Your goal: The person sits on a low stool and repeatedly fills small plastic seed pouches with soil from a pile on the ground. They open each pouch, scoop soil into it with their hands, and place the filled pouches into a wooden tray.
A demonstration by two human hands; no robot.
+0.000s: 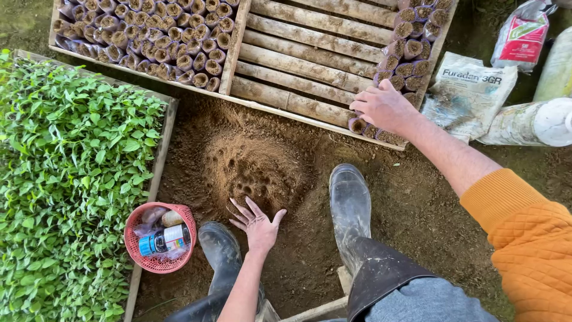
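Observation:
My left hand (257, 223) lies palm up with fingers spread at the near edge of a mound of loose brown soil (257, 170). It holds nothing. My right hand (384, 107) reaches out to the near right corner of a wooden tray (286, 101) floored with bamboo poles. Its fingers rest on small soil-filled tubes (411, 42) stacked there. Whether it grips one is hidden under the palm. More filled tubes (155, 36) pack the tray's left section. My two dark rubber boots (350, 203) stand on either side of the soil.
A wooden bed of green seedlings (65, 179) fills the left side. A pink plastic basket (159, 237) with bottles sits on its edge. Plastic bags (468, 95) and a white bag (536, 122) lie at the right on the dirt floor.

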